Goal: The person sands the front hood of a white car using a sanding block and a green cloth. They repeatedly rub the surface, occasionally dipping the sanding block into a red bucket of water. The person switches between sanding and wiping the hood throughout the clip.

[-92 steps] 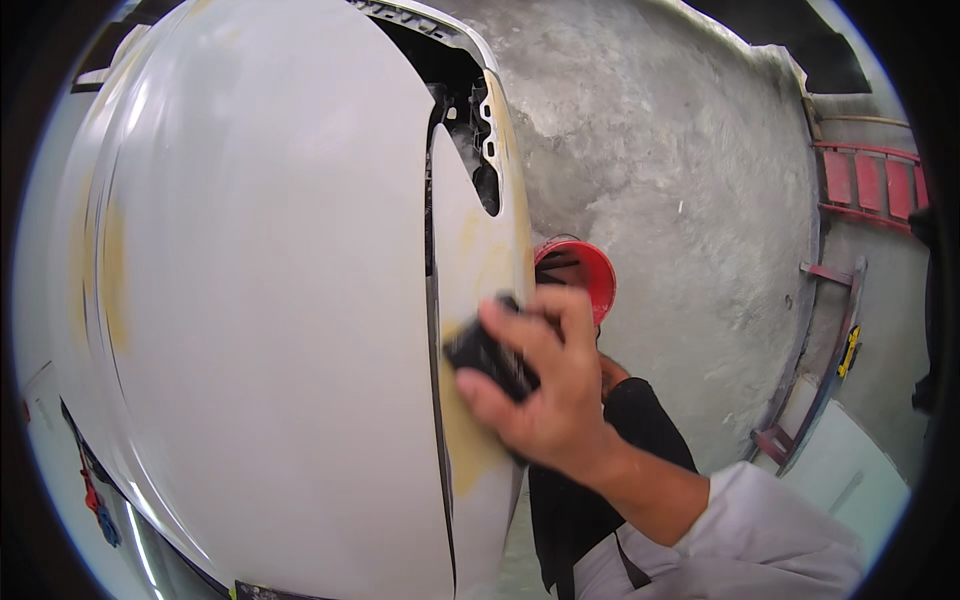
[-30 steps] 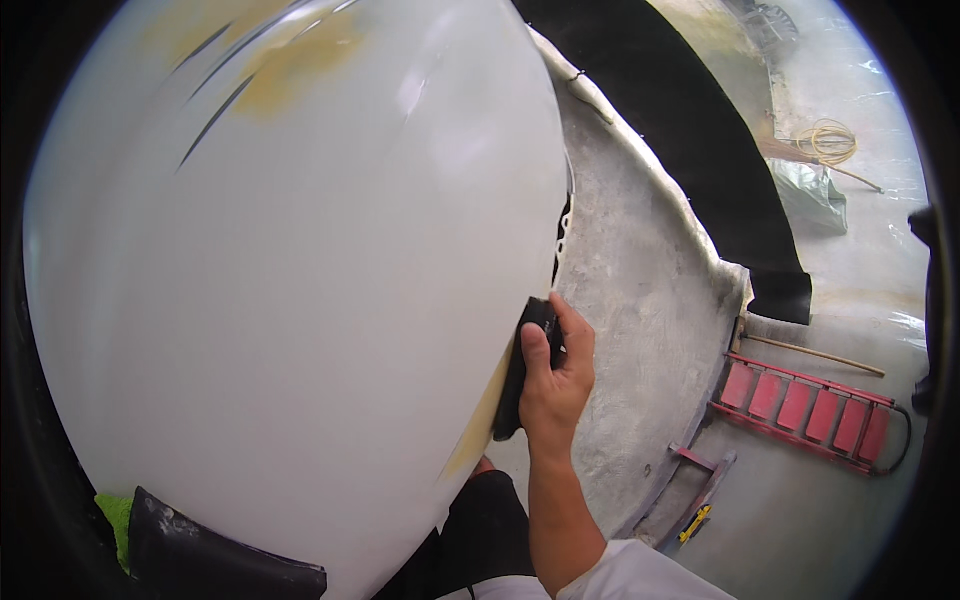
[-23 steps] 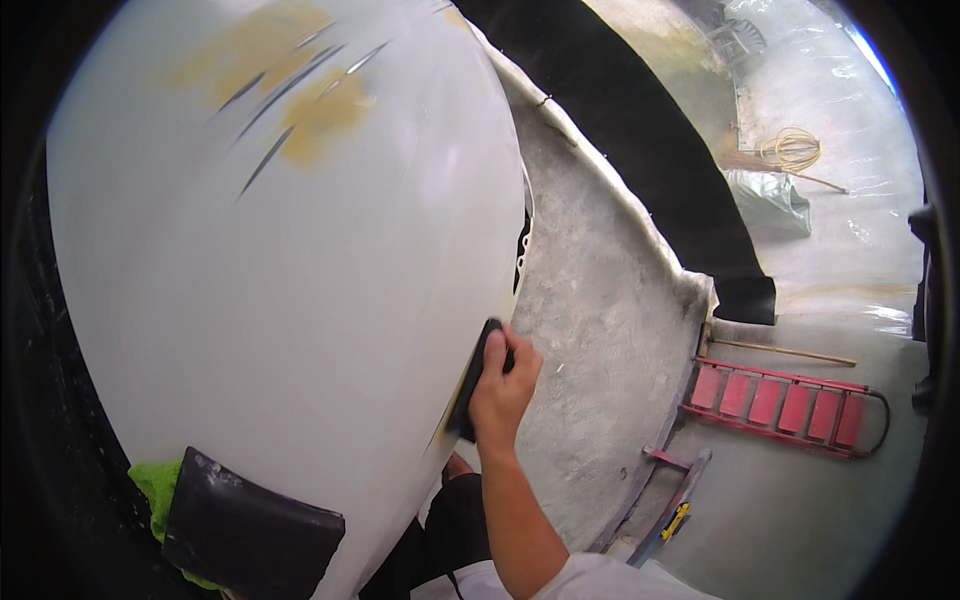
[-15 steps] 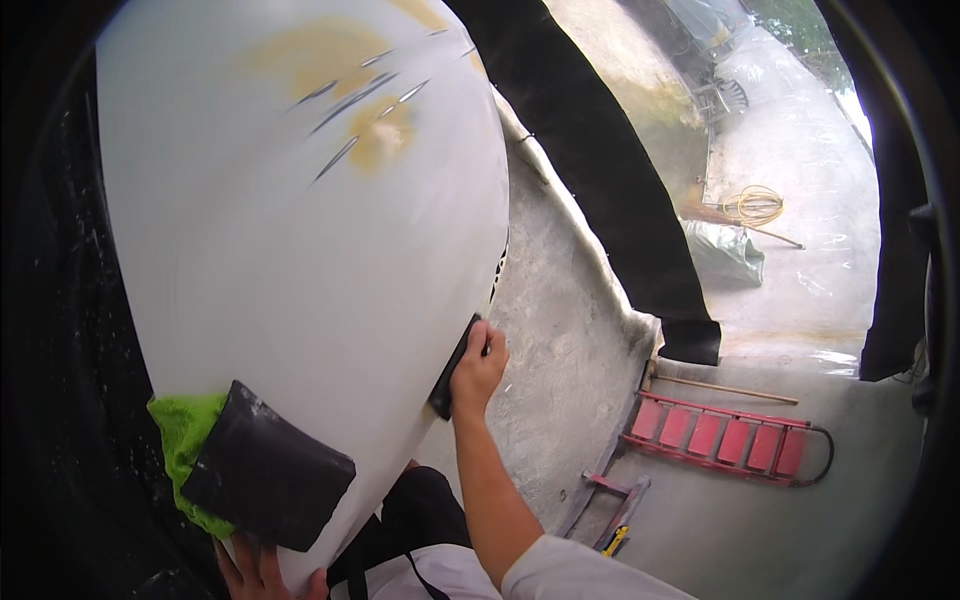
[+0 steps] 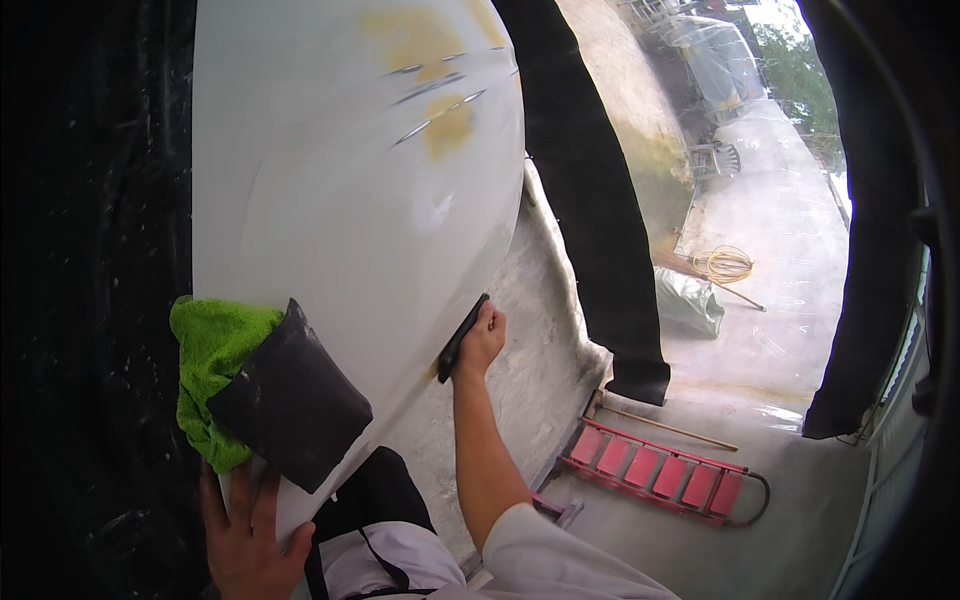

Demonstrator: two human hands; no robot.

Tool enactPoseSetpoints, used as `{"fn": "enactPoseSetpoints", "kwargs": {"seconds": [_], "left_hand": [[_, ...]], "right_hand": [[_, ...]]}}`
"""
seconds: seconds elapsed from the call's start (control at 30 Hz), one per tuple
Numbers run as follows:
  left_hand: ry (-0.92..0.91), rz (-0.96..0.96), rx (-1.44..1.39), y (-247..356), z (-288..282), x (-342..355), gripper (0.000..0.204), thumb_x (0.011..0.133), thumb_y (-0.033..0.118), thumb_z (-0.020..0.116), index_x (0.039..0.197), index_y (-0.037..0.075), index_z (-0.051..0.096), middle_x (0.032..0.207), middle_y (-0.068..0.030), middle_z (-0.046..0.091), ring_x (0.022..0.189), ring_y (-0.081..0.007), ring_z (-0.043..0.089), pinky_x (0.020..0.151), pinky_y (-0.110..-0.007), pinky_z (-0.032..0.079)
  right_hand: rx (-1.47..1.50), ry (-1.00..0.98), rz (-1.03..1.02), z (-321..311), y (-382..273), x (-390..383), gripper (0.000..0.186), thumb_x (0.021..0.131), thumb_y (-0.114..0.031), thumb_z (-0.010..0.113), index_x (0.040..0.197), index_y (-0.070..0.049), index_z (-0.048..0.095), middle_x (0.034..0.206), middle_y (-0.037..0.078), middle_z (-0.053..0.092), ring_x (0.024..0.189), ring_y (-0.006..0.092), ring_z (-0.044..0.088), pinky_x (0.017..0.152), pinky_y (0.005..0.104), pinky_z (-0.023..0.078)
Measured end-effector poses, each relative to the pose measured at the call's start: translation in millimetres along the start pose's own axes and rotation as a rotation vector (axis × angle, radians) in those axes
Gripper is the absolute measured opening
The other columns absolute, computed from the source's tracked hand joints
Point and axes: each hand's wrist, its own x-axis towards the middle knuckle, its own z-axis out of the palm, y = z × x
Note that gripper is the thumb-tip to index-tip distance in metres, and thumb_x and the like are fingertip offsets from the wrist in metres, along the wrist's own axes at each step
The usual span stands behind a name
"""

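A white surfboard (image 5: 350,220) stretches away from me, its pointed end nearest, with yellowish patches and dark slanting streaks at the far part. My right hand (image 5: 482,345) is closed around a thin black sanding pad (image 5: 457,345), pressed along the board's right edge. Fingers spread, my left hand (image 5: 250,535) rests on the near tip. Just beyond its fingertips a bright green cloth (image 5: 220,350) lies bunched on the board. Partly over that cloth is a dark grey, slightly curled sheet (image 5: 295,400) that looks like sandpaper.
Right of the board hangs a black-edged clear plastic curtain (image 5: 630,300). A red step ladder (image 5: 655,475) lies on the concrete floor beside a wooden pole (image 5: 670,428). Through the plastic show a coiled yellow hose (image 5: 723,264), a broom and a pale sack (image 5: 688,303).
The view has swung, so the board and my left hand sit differently in the picture. My right hand stays at the board's right edge with the pad, which is tilted more.
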Motion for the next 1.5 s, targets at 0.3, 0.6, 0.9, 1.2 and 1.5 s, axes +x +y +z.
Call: {"fn": "enactPoseSetpoints", "kwargs": {"seconds": [0.3,0.6,0.9,1.2,1.5], "left_hand": [[-0.028,-0.029,0.01,-0.9,2.7,0.2,0.093,0.074,0.029,0.086,0.155,0.011,0.044,0.166,-0.026,0.034,0.146,-0.0637,0.033,0.114,-0.071,0.041],[-0.018,-0.05,0.038,2.7,4.8,-2.8,0.096,0.072,0.026,0.086,0.156,0.011,0.043,0.164,-0.0278,0.036,0.145,-0.0651,0.034,0.114,-0.071,0.041],[-0.012,-0.063,0.043,5.5,5.9,-3.1,0.096,0.071,0.025,0.086,0.155,0.008,0.043,0.163,-0.0298,0.036,0.145,-0.0655,0.033,0.114,-0.07,0.04],[-0.069,-0.102,0.035,8.3,1.3,-0.2,0.096,0.075,0.033,0.085,0.156,0.007,0.042,0.164,-0.0303,0.035,0.147,-0.0653,0.031,0.116,-0.07,0.037],[0.006,0.153,0.152,7.3,-4.5,6.2,0.087,0.087,0.043,0.083,0.156,0.009,0.045,0.16,-0.0272,0.044,0.144,-0.0555,0.041,0.122,-0.064,0.035]], "right_hand": [[0.026,-0.03,-0.084,5.6,-6.2,0.2,0.039,0.112,-0.034,0.057,0.107,0.004,0.066,0.089,0.011,0.067,0.078,0.0184,0.058,0.076,0.0369,0.05],[0.002,-0.019,-0.057,8.4,-16.5,-6.1,0.034,0.111,-0.027,0.059,0.102,0.006,0.064,0.094,0.015,0.065,0.083,0.0223,0.06,0.083,0.04,0.051],[-0.08,0.024,-0.019,8.8,-13.1,3.5,0.032,0.111,-0.029,0.058,0.108,0.002,0.066,0.098,0.018,0.064,0.093,0.0272,0.063,0.091,0.0415,0.051],[-0.047,-0.011,0.077,0.8,2.1,10.1,0.035,0.111,-0.034,0.056,0.112,0.0,0.065,0.112,0.022,0.061,0.103,0.0305,0.059,0.095,0.0441,0.049],[-0.215,-0.023,0.178,-7.2,9.3,3.6,0.037,0.11,-0.04,0.056,0.122,-0.005,0.064,0.123,0.025,0.053,0.115,0.0369,0.054,0.104,0.0469,0.044]]}}
